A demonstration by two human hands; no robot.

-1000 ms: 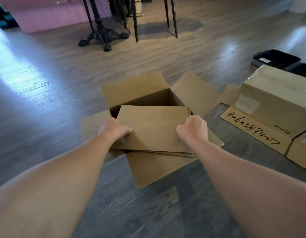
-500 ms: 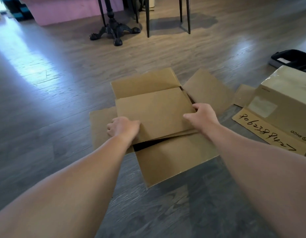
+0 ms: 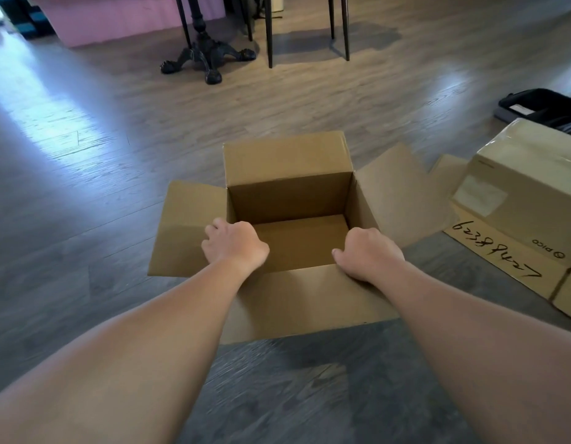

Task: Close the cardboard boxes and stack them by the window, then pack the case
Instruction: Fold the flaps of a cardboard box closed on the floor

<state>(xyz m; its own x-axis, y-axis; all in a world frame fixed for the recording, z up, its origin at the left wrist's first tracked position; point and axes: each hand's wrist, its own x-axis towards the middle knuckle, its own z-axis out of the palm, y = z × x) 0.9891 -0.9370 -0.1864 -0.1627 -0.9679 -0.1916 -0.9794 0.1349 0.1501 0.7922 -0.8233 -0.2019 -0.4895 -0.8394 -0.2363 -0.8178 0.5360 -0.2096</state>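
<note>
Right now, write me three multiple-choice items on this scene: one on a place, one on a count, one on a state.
1. Where does the black case lie?
A. inside the open box
B. on the floor at far right, behind the second box
C. on a chair

2. How many hands touch the open box?
A. none
B. one
C. two

3. What state is the open box in?
A. taped shut
B. flaps open, inside visible
C. crushed flat

Answers:
1 B: it lies on the floor beyond the second box.
2 C: the left hand is at the left wall, and the right hand is at the near right corner.
3 B: all four flaps are spread and the bottom shows.
</note>
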